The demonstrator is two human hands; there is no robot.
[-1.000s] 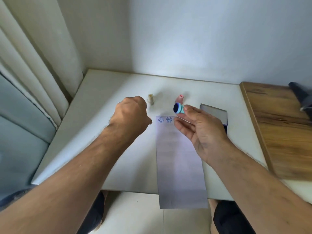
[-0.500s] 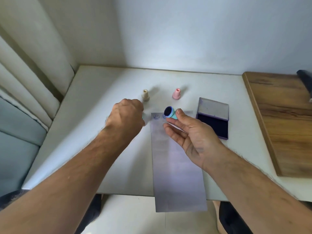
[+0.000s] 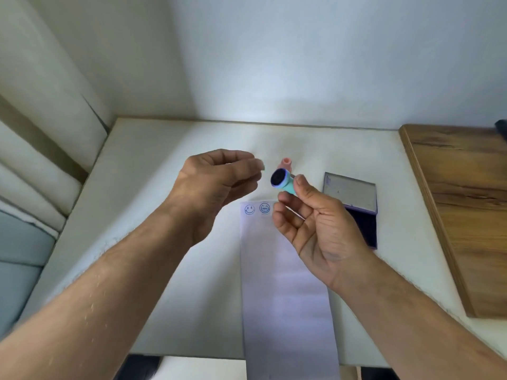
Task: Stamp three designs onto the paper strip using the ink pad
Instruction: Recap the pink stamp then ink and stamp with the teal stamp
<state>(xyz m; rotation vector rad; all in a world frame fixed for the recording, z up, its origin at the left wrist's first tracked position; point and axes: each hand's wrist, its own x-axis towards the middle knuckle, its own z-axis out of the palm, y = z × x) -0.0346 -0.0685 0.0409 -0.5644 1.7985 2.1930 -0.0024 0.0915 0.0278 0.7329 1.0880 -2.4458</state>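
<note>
Head view, left to right: my left hand (image 3: 216, 185) is raised above the white table (image 3: 153, 193), fingers loosely curled and partly parted, holding nothing that I can see. Just to its right, my right hand (image 3: 315, 226) holds the teal stamp (image 3: 284, 182) aloft, pinched by its body between thumb and fingertips, the dark inked face turned toward me. Behind it a pink stamp (image 3: 286, 163) stands on the table. Below, the paper strip (image 3: 285, 283) lies lengthwise, its near end overhanging the table edge; two blue faces (image 3: 257, 209) are printed side by side at its far end, so in my judgement one design remains. The ink pad (image 3: 354, 204) lies open just right of the strip, lid up. Assessment: the stamp looks light and rigid; it is best gripped on the barrel, clear of the wet face. The strip looks thin and liable to shift, so it wants steadying during the press.
</note>
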